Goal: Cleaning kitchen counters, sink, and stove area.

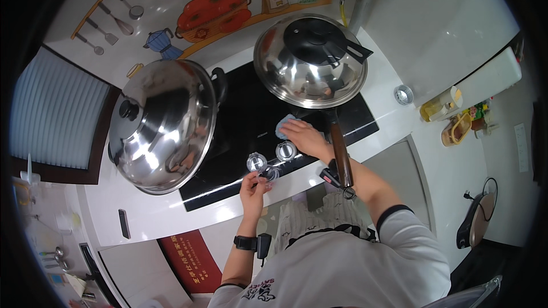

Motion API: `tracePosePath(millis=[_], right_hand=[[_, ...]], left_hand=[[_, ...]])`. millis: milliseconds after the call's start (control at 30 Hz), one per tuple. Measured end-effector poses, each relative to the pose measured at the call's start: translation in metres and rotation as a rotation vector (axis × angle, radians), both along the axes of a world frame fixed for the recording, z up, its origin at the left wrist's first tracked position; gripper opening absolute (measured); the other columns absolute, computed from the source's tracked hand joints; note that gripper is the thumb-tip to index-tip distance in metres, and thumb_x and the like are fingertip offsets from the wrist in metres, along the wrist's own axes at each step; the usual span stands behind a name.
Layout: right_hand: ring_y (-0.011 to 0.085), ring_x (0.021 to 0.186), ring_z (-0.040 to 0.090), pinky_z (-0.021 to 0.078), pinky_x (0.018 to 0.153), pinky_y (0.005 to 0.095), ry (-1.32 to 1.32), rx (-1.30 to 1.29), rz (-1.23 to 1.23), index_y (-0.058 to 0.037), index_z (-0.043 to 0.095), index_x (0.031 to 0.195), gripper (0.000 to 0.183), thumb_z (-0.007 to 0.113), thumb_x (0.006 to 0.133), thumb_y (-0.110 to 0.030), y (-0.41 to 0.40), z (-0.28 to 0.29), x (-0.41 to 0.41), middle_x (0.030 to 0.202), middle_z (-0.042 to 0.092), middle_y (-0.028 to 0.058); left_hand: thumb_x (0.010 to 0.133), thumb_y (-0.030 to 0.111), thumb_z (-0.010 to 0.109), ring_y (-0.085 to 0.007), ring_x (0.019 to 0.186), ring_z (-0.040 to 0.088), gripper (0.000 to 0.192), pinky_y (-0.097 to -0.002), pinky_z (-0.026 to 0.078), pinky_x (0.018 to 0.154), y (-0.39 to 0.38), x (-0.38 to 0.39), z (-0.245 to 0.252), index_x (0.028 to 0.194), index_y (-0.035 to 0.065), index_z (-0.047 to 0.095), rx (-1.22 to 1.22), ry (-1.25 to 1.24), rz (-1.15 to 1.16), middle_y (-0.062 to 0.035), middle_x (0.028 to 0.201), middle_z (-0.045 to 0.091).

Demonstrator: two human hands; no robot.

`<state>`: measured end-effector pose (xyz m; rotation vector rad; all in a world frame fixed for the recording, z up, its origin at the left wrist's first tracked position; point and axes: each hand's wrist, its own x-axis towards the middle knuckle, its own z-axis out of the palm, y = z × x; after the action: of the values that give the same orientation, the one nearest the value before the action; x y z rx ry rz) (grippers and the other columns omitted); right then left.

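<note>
My left hand (253, 190) pinches a clear round plastic cover (270, 174) at the front edge of the black glass gas hob (239, 115). Just beyond it are two silver control knobs, the left knob (257, 161) and the right knob (286, 150), each with a clear surround. My right hand (306, 137) lies over a light blue cloth (282, 126) on the glass, pressing it down; part of the cloth is hidden under the palm. The wok's brown wooden handle (340, 149) passes above my right wrist.
A large pot with a domed steel lid (171, 124) stands on the left. To the right, a wok's steel lid (295, 87) has a black knob and stand. A glass cup (403, 94), an oil jug (443, 103) and a basket (456, 130) sit rightward. A phone-like dark object (123, 223) lies front left.
</note>
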<state>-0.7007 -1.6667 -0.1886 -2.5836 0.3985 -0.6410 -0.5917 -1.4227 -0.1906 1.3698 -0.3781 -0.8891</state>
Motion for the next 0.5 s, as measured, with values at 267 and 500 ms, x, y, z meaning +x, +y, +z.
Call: tracePosePath(millis=[267,500], right_hand=[[0.0254,0.122,0.049,0.0425,0.1,0.0354,0.032,-0.081,0.072,-0.0119,0.061,0.114,0.036,0.057,0.079,-0.007,-0.019,-0.039,-0.025,0.121,0.059,0.0042],[0.0375,0.117,0.049,0.0406,0.099,0.0425,-0.015,-0.071,-0.562,-0.0057,0.06,0.109,0.029,0.052,0.082,0.002,-0.109,-0.033,-0.142,0.121,0.056,0.0181]], left_hand=[[0.092,0.006,0.056,-0.0142,0.082,0.064,0.025,-0.0307,0.057,0.077,-0.01,-0.007,0.015,0.116,0.0035,0.048,0.121,0.011,0.061,-0.0034,0.092,0.062],[0.09,0.006,0.06,-0.0128,0.082,0.063,0.029,-0.0287,0.056,0.075,-0.03,-0.025,0.014,0.116,0.0026,0.049,0.071,-0.036,0.095,-0.0033,0.092,0.06]])
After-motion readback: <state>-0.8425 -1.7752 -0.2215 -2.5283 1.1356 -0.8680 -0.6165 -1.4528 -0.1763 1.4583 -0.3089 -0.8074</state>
